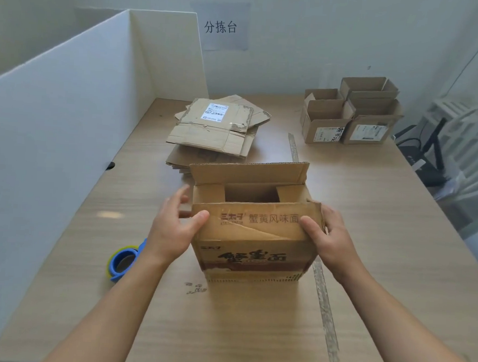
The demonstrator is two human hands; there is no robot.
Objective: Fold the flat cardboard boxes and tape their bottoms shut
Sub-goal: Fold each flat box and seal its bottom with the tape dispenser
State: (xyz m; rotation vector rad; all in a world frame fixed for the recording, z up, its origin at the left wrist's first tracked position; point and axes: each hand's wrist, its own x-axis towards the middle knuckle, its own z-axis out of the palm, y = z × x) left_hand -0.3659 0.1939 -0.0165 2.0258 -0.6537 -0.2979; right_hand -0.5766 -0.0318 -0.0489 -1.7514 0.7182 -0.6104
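Grip: left hand (173,230) and right hand (329,239) clasp the sides of the noodle carton (252,260) at mid-table, thumbs pressing its near flap (257,224) inward. Side flaps are folded, the far flap is upright, and no tape is applied. Blue tape roll (122,260): left, idle. Flat cardboard stack (216,129): unfolded. Erected boxes (351,115): several, far right.
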